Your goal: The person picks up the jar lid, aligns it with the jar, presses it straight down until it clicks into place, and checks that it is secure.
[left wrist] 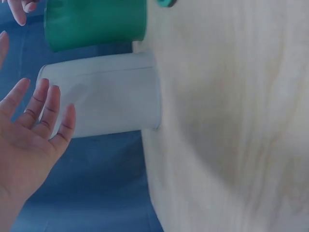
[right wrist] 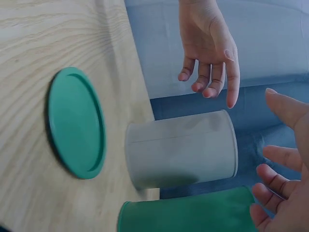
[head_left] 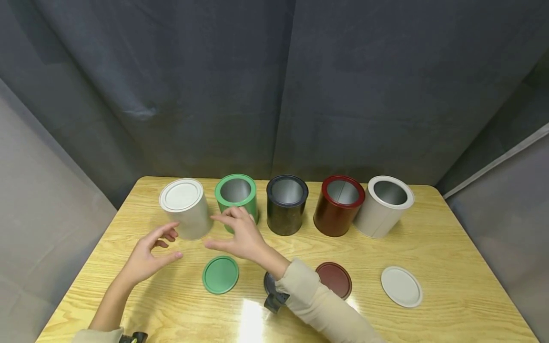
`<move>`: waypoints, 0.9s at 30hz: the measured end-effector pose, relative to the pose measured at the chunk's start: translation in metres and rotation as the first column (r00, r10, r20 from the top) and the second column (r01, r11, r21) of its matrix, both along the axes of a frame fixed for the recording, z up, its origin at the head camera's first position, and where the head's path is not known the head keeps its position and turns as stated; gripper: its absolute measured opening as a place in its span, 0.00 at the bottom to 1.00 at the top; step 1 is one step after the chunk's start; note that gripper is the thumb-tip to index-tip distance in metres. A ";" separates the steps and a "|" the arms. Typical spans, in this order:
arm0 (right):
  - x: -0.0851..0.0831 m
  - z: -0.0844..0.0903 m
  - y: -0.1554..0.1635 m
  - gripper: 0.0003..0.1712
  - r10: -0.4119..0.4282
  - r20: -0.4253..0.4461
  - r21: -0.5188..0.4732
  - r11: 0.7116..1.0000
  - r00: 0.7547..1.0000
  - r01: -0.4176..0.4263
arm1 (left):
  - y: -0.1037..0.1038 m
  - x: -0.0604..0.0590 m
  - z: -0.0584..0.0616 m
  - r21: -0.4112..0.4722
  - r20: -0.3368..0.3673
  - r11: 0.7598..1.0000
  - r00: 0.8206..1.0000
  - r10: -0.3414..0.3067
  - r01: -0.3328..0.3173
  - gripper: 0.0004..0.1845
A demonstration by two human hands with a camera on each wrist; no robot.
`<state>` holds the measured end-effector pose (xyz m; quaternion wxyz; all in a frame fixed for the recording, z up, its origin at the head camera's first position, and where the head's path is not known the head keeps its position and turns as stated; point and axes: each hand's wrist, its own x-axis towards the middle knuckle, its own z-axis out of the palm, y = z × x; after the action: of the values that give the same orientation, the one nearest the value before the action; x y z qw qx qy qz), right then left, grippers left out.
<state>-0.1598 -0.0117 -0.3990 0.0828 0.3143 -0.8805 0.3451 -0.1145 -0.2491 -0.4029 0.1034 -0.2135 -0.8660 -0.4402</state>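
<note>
— A dark grey fabric curtain (head_left: 206, 95) hangs behind a yellow wood-grain table (head_left: 454, 238). What stands on it?
— 5 cans in a row, the leftmost a white cylindrical can (head_left: 193, 221), upright, lid on.
— And the hands?
— The left hand (head_left: 150, 255) is near its left side, the right hand (head_left: 240, 233) near its right. Fingers are loosely curved, thumbs well apart from them; neither holds anything. Whether a fingertip touches the can, I can't tell.
— Its neighbours?
— A green cylindrical can (left wrist: 96, 21), partly behind the right hand, then a black metal can (head_left: 285, 216), a dark red metal can (head_left: 334, 214) and an off-white metal can (head_left: 377, 216), silvery inside.
— In front?
— 4 flat discs: a round green lid (head_left: 220, 275), a round black lid (head_left: 270, 284) partly hidden, a round dark red lid (head_left: 334, 280), a round white lid (head_left: 401, 287).
</note>
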 end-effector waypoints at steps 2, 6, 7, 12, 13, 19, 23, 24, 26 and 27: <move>0.001 -0.005 0.002 0.34 0.002 0.005 0.004 1.000 1.000 -0.002 | 0.002 0.000 -0.005 -0.010 0.009 1.000 1.000 -0.013 0.014 0.33; 0.003 -0.014 0.007 0.34 -0.004 0.012 0.017 1.000 1.000 0.004 | -0.002 -0.006 -0.028 -0.016 0.019 0.999 0.999 -0.040 0.041 0.35; 0.003 -0.017 0.008 0.34 -0.006 0.011 0.021 1.000 1.000 0.006 | -0.004 -0.008 -0.032 -0.015 0.019 0.999 0.999 -0.045 0.045 0.36; 0.003 -0.028 0.013 0.35 0.004 0.000 0.028 1.000 1.000 -0.004 | -0.009 -0.011 -0.045 -0.055 0.036 0.997 0.998 -0.052 0.054 0.37; 0.003 -0.031 0.014 0.35 0.007 0.000 0.031 1.000 1.000 -0.007 | -0.009 -0.010 -0.046 -0.069 0.041 0.996 0.998 -0.051 0.054 0.37; 0.003 -0.042 0.020 0.35 0.023 0.023 0.030 0.999 0.999 -0.024 | -0.012 -0.011 -0.055 -0.105 0.072 0.991 0.995 -0.070 0.077 0.38; 0.003 -0.049 0.024 0.35 0.027 0.047 0.036 0.999 0.999 -0.029 | -0.012 -0.011 -0.058 -0.116 0.093 0.987 0.991 -0.097 0.107 0.37; 0.003 -0.051 0.025 0.35 0.026 0.055 0.037 0.999 0.998 -0.028 | -0.012 -0.011 -0.059 -0.119 0.097 0.986 0.990 -0.102 0.113 0.37; 0.003 -0.054 0.027 0.37 0.023 0.071 0.044 0.999 0.997 -0.026 | -0.012 -0.011 -0.060 -0.126 0.104 0.984 0.988 -0.112 0.125 0.37; 0.003 -0.055 0.028 0.38 0.024 0.077 0.049 0.998 0.997 -0.027 | -0.011 -0.011 -0.061 -0.133 0.107 0.982 0.987 -0.119 0.133 0.37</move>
<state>-0.1565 0.0161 -0.4540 0.0368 0.3140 -0.8873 0.3357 -0.1259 -0.2606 -0.4638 0.0172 -0.2528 -0.8835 -0.3940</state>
